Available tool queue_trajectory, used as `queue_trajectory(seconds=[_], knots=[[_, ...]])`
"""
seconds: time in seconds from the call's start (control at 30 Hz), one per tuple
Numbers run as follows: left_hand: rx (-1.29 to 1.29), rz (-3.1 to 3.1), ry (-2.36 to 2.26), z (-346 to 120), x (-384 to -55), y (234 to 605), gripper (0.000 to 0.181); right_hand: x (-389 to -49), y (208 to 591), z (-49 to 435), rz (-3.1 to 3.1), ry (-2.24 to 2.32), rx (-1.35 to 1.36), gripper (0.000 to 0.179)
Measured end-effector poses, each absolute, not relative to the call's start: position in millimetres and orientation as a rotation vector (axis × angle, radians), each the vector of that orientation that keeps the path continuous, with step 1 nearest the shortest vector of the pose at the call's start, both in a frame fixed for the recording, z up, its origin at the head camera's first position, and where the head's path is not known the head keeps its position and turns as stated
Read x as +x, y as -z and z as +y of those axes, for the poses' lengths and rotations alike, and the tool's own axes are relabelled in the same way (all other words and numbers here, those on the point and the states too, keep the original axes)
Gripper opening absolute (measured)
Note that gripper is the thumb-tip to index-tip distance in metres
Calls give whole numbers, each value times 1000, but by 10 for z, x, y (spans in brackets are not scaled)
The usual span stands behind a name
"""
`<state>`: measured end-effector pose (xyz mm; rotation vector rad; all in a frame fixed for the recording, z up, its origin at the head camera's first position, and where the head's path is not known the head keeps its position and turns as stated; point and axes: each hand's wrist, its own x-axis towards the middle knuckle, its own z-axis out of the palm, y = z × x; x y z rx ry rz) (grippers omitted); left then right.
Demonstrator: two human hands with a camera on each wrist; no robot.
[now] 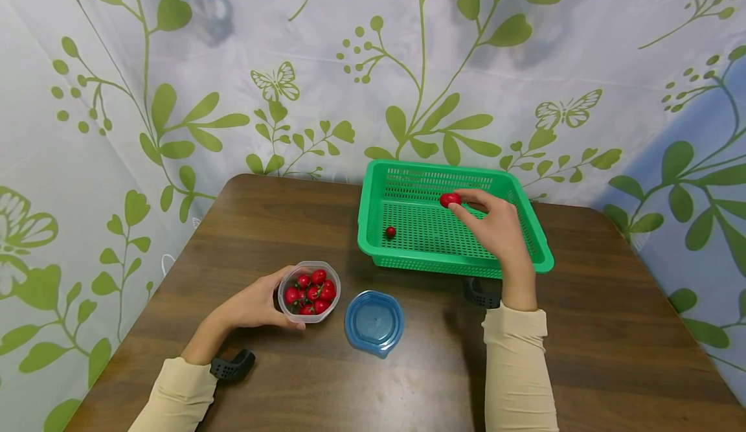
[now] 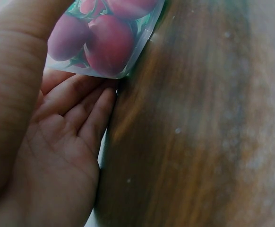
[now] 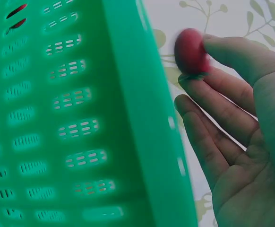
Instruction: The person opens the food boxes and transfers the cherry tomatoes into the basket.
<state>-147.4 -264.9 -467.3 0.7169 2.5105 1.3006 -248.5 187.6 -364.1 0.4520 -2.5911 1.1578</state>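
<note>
My right hand [image 1: 494, 223] pinches a red cherry tomato [image 1: 449, 199] between thumb and fingertips, above the green basket [image 1: 367, 212]. In the right wrist view the same tomato [image 3: 191, 53] shows a green stem end beside the basket's rim [image 3: 142, 113]. One more cherry tomato [image 1: 390, 232] lies on the basket's floor at the left. On the table my left hand [image 1: 256, 302] grips a clear plastic container [image 1: 285, 315] from its left side, thumb at the near side. Several cherry tomatoes [image 1: 313, 293] fill it; some show through its wall in the left wrist view [image 2: 109, 45].
A blue lid [image 1: 374, 322] lies on the brown wooden table [image 1: 280, 225], just right of the container and in front of the basket. Behind the table hangs a white curtain [image 1: 326, 69] with green leaf prints. Each wrist wears a black strap.
</note>
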Motion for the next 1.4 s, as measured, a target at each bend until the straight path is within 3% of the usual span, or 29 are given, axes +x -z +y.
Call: queue_trajectory(seconds=[0.63,1.4], knots=[[740,2509,-1298,-2639,-1480,4647,92,-2416,3599,1536,-2669,-1110,659,40],[733,2507,-1291,-2645,-1468,4672,90,-2212,3647,766,-2685,-933,1183,40]])
